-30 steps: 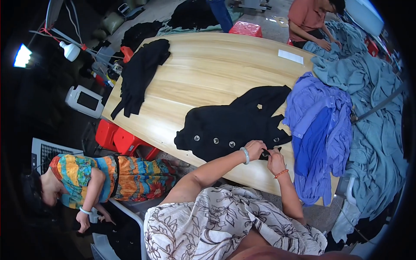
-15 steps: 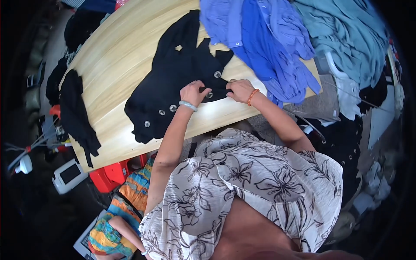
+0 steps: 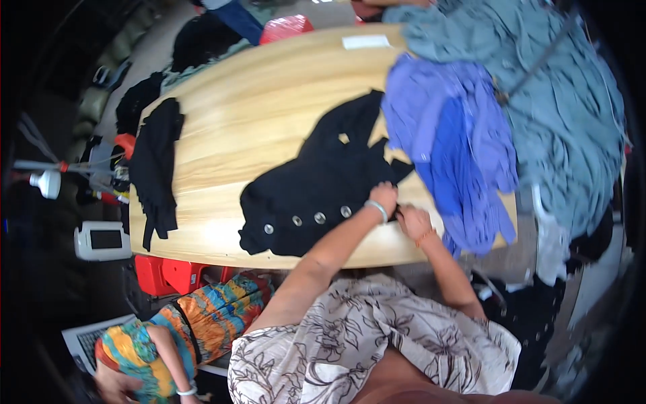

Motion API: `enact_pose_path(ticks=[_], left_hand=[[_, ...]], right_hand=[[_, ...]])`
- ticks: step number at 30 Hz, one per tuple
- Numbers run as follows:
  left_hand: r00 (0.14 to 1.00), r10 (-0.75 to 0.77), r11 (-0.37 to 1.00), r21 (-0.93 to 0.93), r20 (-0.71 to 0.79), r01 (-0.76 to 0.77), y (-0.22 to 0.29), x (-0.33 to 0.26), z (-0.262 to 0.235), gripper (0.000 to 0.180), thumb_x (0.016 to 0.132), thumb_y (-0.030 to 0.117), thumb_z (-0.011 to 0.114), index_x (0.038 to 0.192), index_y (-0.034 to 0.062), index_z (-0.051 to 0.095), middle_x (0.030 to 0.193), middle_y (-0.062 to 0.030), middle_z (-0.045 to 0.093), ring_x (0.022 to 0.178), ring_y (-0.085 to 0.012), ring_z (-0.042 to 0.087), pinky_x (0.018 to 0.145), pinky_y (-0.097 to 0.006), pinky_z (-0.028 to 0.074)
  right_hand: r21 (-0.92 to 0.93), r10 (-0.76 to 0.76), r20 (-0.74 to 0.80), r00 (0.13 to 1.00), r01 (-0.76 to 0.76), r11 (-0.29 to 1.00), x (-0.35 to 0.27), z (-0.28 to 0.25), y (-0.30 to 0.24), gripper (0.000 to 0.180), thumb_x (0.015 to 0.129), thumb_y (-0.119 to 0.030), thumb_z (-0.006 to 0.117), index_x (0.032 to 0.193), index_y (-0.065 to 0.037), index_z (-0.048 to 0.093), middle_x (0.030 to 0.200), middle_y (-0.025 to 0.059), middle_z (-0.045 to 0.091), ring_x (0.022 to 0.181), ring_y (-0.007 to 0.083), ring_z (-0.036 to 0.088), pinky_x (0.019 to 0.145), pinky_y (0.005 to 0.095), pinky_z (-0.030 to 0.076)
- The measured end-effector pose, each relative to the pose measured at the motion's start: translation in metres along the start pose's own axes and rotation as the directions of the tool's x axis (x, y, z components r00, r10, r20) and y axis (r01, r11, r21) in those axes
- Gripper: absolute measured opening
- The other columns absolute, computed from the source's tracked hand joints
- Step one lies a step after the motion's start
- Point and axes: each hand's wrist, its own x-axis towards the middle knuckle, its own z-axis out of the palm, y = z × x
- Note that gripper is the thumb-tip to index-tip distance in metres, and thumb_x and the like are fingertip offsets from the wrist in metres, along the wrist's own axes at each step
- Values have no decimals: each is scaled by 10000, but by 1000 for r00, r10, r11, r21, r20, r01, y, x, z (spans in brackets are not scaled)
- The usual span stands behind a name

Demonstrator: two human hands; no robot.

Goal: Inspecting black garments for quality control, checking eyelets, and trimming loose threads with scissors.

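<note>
A black garment (image 3: 323, 168) with a row of large shiny round buttons (image 3: 320, 218) along its near edge lies flat on the wooden table. My left hand (image 3: 383, 197) is closed on the cloth near the garment's right end, beyond the last visible button. Just nearer and to the right, my right hand (image 3: 414, 220) pinches the edge of the same cloth. The two hands almost touch, and the bit of edge between them is mostly hidden by fingers.
Blue-purple shirts (image 3: 464, 128) lie to the right, with a big heap of grey-teal cloth (image 3: 565, 121) beyond. Another black garment (image 3: 156, 161) hangs over the table's (image 3: 229, 114) left end. A co-worker in a colourful dress (image 3: 208, 316) sits at lower left by red stools (image 3: 182, 273).
The view has swung so the table sits lower and further right. My left hand has moved along the black garment's edge toward my right hand, and the hands are now closer together.
</note>
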Motion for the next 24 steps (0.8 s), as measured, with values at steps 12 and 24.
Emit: enact_pose_path(ticks=[12,24], left_hand=[[984,-70,997,-26,-165,66,3,-13,0,135,762,120,609,868,50,655,891,-126,640,848,-257,628,714,-357,511],[908,-208,205,-891,363,404,-24,-6,-6,33,752,-19,652,761,-10,683,719,-64,671,609,-108,598,565,-230,492]], right_hand=[[4,-29,36,999,29,1000,1,-7,-12,197,769,-148,612,913,-20,574,927,197,629,775,389,628,717,480,497],[220,57,-169,984,-19,975,1,-35,-37,332,756,-102,637,1066,-30,542,911,214,628,804,391,624,701,472,501]])
